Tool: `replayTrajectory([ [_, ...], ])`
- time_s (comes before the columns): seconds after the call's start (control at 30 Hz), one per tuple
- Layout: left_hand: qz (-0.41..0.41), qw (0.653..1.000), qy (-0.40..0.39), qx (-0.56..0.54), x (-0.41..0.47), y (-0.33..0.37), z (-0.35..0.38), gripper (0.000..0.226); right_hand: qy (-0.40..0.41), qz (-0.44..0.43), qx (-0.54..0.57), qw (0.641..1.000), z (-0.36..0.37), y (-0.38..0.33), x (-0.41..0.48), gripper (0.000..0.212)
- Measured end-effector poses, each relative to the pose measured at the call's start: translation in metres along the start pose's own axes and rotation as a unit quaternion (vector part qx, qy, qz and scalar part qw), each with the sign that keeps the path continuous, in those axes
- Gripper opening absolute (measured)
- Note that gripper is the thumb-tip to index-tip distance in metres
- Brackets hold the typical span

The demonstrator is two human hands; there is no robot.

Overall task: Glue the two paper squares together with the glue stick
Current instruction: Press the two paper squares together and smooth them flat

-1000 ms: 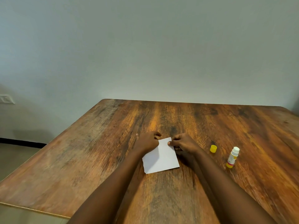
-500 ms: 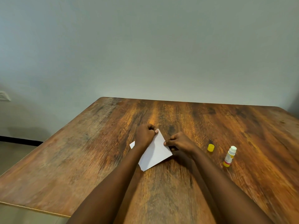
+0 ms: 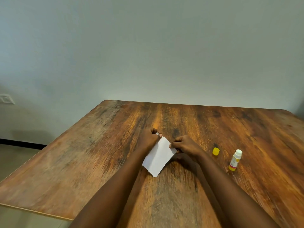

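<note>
We see the wooden table (image 3: 82, 162) spread under both forearms, with a plain wall (image 3: 148, 46) beyond its far edge. Between the two hands lies the white paper (image 3: 158, 157), turned at an angle so that one corner points back toward the person; we cannot tell whether it is one sheet or two stacked squares. The left hand (image 3: 148, 139) is curled at the paper's far left corner, its fingers closed down on that corner and hiding part of the edge. The right hand (image 3: 185, 144) sits at the paper's right side, thumb and fingers pinched together on that edge. To the right of the right hand, well apart from the paper, the glue stick (image 3: 235, 160) stands upright with its white top bare (its label is too small to read). Its yellow cap (image 3: 215, 151) rests on the table between the right hand and the glue stick, touching neither.
</note>
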State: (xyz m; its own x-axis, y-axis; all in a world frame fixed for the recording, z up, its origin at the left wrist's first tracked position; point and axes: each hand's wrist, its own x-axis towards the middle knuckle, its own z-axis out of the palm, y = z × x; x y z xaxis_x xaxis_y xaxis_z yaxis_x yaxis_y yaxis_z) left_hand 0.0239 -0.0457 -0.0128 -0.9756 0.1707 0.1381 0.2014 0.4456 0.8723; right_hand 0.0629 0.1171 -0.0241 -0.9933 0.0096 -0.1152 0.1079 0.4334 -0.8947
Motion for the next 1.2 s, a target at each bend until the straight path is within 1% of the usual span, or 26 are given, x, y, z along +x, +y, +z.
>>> replayTrajectory([
  [0.13, -0.028, 0.997, 0.057, -0.043, 0.000, -0.002, -0.004, 0.017, 0.013, 0.015, 0.055, 0.998, -0.001, 0.004, 0.000, 0.018],
  [0.27, -0.057, 0.991, 0.094, -0.074, -0.001, -0.003, -0.005, 0.016, 0.030, 0.011, 0.095, 0.995, -0.001, 0.003, -0.002, 0.016],
  [0.37, -0.067, 0.992, 0.102, -0.032, -0.001, -0.005, -0.003, 0.014, 0.082, 0.008, 0.154, 0.985, 0.005, 0.001, -0.001, 0.014],
  [0.47, -0.036, 0.995, 0.079, 0.055, -0.003, -0.006, -0.002, 0.016, 0.128, 0.006, 0.190, 0.973, 0.006, -0.004, 0.001, 0.016],
  [0.53, -0.018, 0.995, 0.048, 0.085, -0.005, -0.003, -0.001, 0.026, 0.136, 0.005, 0.181, 0.974, 0.006, -0.007, 0.002, 0.017],
  [0.6, 0.013, 0.990, 0.027, 0.135, -0.004, 0.002, 0.003, 0.031, 0.123, -0.002, 0.142, 0.982, 0.005, -0.011, 0.004, 0.019],
  [0.67, 0.050, 0.983, -0.002, 0.174, -0.003, 0.008, 0.006, 0.027, 0.097, -0.021, 0.095, 0.991, 0.004, -0.014, 0.005, 0.025],
  [0.77, 0.071, 0.985, -0.046, 0.152, -0.002, 0.014, 0.011, 0.024, 0.080, -0.033, 0.068, 0.994, 0.003, -0.015, 0.004, 0.034],
  [0.83, 0.065, 0.986, -0.043, 0.148, -0.002, 0.016, 0.012, 0.022, 0.077, -0.033, 0.066, 0.994, 0.004, -0.014, 0.004, 0.034],
  [1.0, 0.033, 0.990, -0.002, 0.137, -0.004, 0.013, 0.020, 0.022, 0.066, -0.006, 0.095, 0.993, 0.006, -0.010, 0.004, 0.027],
  [1.13, 0.007, 0.994, 0.038, 0.098, -0.004, 0.012, 0.019, 0.024, 0.067, 0.016, 0.080, 0.994, 0.010, -0.004, 0.003, 0.028],
  [1.2, 0.003, 0.995, 0.040, 0.095, -0.002, 0.011, 0.017, 0.024, 0.056, 0.026, 0.082, 0.995, 0.012, -0.001, 0.001, 0.023],
])
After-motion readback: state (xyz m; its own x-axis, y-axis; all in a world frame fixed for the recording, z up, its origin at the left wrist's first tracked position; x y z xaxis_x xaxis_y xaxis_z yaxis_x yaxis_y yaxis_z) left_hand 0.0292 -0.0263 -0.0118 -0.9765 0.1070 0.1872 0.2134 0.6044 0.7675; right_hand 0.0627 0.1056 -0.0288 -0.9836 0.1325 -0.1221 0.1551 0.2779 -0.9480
